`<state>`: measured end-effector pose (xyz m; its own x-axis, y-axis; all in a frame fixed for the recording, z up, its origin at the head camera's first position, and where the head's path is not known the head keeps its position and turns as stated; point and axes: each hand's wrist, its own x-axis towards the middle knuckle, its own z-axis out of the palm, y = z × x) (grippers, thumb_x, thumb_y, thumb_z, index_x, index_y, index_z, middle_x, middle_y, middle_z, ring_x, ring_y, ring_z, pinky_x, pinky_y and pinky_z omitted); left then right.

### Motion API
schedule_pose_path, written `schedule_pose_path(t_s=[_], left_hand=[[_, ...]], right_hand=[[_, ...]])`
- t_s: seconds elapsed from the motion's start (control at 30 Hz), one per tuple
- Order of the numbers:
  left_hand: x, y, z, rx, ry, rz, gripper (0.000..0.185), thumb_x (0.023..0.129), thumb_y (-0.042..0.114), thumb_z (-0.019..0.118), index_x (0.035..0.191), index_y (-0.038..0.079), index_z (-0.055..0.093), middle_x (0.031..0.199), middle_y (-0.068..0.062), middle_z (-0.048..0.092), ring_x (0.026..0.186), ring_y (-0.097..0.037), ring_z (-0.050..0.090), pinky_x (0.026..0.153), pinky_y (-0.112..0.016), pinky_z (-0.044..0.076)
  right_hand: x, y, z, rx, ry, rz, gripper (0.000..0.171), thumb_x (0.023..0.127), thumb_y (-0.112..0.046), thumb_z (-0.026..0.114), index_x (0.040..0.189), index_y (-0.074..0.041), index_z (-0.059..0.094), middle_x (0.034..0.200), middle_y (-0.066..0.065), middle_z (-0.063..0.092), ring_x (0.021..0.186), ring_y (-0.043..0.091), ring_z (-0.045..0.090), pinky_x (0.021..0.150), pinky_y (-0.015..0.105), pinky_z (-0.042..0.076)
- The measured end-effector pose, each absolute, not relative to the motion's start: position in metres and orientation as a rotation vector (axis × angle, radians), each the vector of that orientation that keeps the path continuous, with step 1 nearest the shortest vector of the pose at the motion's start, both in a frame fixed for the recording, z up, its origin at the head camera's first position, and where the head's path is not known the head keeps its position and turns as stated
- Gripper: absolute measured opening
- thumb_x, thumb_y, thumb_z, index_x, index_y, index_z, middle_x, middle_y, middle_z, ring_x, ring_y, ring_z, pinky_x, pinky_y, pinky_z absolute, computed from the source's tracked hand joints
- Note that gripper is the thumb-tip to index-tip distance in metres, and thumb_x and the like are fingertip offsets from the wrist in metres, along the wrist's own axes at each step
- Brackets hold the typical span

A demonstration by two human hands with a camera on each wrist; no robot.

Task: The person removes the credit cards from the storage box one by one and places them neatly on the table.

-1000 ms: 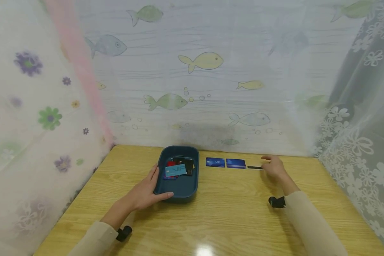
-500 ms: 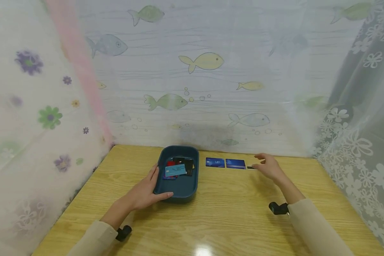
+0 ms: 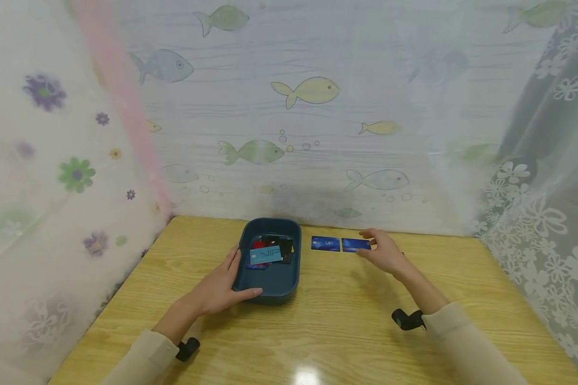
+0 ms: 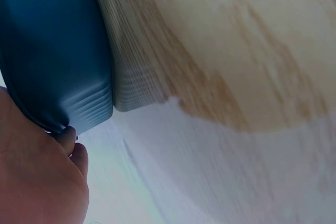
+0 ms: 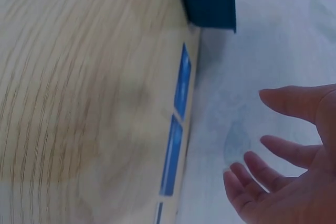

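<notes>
My left hand (image 3: 217,286) grips the near-left corner of a dark teal plastic bin (image 3: 276,280), fingers along its left side and thumb over the near rim. Inside lies a pile of cards, topped by a light blue VIP card (image 3: 264,255). Right of the bin, a blue VIP card (image 3: 325,244) and a second blue card (image 3: 354,245) lie in a row. Over the second card's right end is my right hand (image 3: 385,254), empty, its thumb and fingers spread apart. A third card (image 5: 159,213) shows at the row's end in the right wrist view; the hand mostly hides it in the head view.
The wood-grain table (image 3: 318,321) ends at a fish-print curtain (image 3: 308,160) close behind the bin and cards. Flowered sheets (image 3: 53,214) hang at both sides. A black wrist camera (image 3: 188,350) sits below each hand.
My right hand has left the third card and moved left, over the second blue card. The left hand and the bin keep their places.
</notes>
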<state>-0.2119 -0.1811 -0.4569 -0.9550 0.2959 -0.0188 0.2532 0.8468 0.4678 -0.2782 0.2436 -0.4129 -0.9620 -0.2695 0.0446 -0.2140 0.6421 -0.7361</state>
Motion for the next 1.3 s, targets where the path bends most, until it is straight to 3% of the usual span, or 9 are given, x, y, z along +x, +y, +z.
schedule_pose_path(t_s=[0.43, 1.3], left_hand=[[-0.213, -0.183, -0.460, 0.434, 2.922, 0.726, 0.129, 0.080, 0.088, 0.055, 0.165, 0.009, -0.002, 0.172, -0.007, -0.007, 0.155, -0.037, 0.019, 0.117, -0.058, 0.031], [-0.213, -0.183, -0.459, 0.435, 2.923, 0.727, 0.127, 0.082, 0.087, 0.054, 0.165, 0.008, -0.001, 0.172, -0.005, -0.009, 0.155, -0.037, 0.019, 0.118, -0.058, 0.031]], right_hand=[[-0.270, 0.205, -0.411, -0.579, 2.715, -1.291, 0.056, 0.099, -0.015, 0.068, 0.148, 0.003, 0.048, 0.148, 0.029, 0.045, 0.132, 0.049, 0.047, 0.105, 0.059, 0.044], [-0.265, 0.132, -0.409, -0.730, 2.614, -1.358, 0.052, 0.097, -0.009, 0.069, 0.145, 0.000, 0.052, 0.146, 0.022, 0.050, 0.129, 0.043, 0.051, 0.108, 0.056, 0.042]])
